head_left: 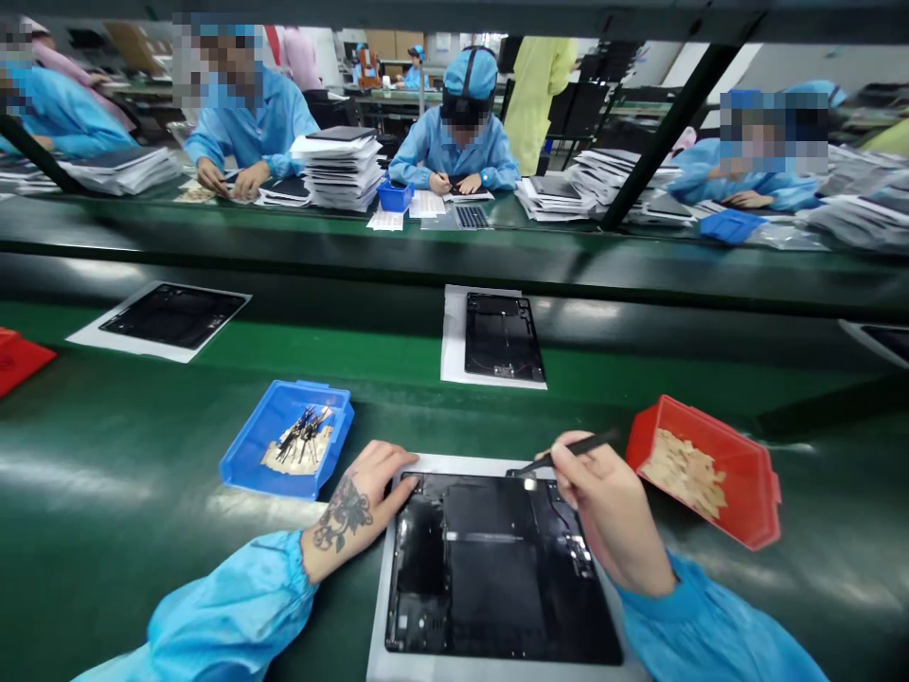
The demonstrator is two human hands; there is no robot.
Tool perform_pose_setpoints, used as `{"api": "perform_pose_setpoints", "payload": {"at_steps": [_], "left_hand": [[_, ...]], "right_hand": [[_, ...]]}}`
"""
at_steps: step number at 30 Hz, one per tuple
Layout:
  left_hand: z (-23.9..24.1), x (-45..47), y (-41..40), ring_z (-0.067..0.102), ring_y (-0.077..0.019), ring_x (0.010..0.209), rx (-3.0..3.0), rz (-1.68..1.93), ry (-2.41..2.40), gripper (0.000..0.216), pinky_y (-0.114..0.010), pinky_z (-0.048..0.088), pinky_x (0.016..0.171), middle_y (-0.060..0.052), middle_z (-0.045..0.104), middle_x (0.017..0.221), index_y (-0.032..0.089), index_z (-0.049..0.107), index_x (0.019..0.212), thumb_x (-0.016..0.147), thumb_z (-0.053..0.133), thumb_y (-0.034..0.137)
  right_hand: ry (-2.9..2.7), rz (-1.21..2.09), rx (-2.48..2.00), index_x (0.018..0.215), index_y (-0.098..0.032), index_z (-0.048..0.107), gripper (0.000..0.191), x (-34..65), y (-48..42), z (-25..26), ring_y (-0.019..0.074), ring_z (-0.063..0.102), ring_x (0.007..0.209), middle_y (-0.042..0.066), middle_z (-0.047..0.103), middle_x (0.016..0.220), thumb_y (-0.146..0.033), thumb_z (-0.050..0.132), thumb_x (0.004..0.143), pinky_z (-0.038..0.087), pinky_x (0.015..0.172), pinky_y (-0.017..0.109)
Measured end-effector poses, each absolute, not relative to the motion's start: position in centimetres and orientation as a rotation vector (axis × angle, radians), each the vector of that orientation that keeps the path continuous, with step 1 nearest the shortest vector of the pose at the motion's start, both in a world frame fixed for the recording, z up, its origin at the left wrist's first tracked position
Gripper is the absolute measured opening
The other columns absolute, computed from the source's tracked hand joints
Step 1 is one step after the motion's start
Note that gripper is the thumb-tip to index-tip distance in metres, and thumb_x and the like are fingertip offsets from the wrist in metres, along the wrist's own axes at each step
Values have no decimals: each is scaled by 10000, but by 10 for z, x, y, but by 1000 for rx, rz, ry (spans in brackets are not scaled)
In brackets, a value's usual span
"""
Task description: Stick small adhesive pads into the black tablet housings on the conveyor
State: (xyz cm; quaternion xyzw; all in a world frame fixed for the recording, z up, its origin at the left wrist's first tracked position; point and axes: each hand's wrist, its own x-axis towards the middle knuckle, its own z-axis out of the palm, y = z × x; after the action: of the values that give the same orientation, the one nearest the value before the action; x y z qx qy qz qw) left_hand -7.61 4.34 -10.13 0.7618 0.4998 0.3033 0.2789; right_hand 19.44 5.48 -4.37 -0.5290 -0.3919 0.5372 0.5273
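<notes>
Here, left hand [364,494] at panel [497,578] edge, bins [274,482] apart

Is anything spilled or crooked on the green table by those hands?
Nothing looks spilled: dark strips lie in the blue bin, pale pieces in the red bin. The red bin sits turned at a slant to the black panel, so it looks a little crooked.

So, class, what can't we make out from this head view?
In the head view:
Upper right corner of the black panel: hidden by the right hand.
What the tweezers grip, if anything: too small, dark on dark.
Red box, far left: cut off by the edge.
Thin dark pieces in the blue tray: too small to identify.
</notes>
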Motion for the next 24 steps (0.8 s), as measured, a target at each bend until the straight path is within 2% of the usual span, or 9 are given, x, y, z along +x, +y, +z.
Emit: {"api": "perform_pose_setpoints", "payload": {"at_steps": [4, 7, 9, 14, 19, 24], "left_hand": [[-114, -68, 45, 500, -193, 889, 2125, 716, 1384, 169, -359, 409, 803, -46, 602, 906, 185, 632, 978, 893, 534, 293], [-117, -56, 51, 486, -195, 835, 2139, 682, 1499, 126, -355, 366, 743, -28, 579, 826, 188, 633, 825, 856, 585, 300], [-118, -51, 53, 482, -191, 828, 2153, 692, 1506, 107, -351, 342, 727, -19, 574, 818, 192, 623, 792, 853, 581, 268], [-122, -51, 52, 475, -176, 796, 2299, 703, 1392, 155, -349, 323, 728, -15, 578, 779, 188, 618, 799, 895, 497, 201], [-124, -50, 45, 461, -180, 751, 2661, 867, 1285, 181, -362, 325, 718, -36, 571, 741, 165, 599, 782, 893, 458, 144], [-122, -50, 38, 494, -172, 719, 2850, 728, 1130, 195, -333, 376, 653, -59, 577, 759, 128, 600, 915, 912, 405, 119]], "right_hand": [[-913, 1455, -1258, 853, -148, 551, 371, 181, 61, -55, 81, 344, 499, -39, 452, 596, -404, 787, 723, 269, 404, 181], [-949, 1503, -1288, 863, -148, 542, 366, 173, 59, -58, 78, 341, 509, -45, 442, 595, -411, 769, 746, 266, 414, 174], [-972, 1511, -1316, 859, -150, 537, 359, 168, 57, -58, 79, 350, 515, -45, 445, 597, -412, 760, 756, 267, 416, 170], [-1030, 1556, -1344, 836, -151, 539, 338, 153, 60, -55, 77, 347, 512, -51, 428, 588, -414, 741, 774, 268, 420, 168], [-1043, 1587, -1335, 827, -153, 542, 349, 140, 69, -58, 79, 330, 499, -52, 418, 579, -423, 752, 760, 258, 402, 174], [-1011, 1547, -1344, 850, -157, 566, 359, 138, 78, -72, 88, 354, 504, -38, 461, 600, -426, 774, 732, 284, 402, 180]]}}
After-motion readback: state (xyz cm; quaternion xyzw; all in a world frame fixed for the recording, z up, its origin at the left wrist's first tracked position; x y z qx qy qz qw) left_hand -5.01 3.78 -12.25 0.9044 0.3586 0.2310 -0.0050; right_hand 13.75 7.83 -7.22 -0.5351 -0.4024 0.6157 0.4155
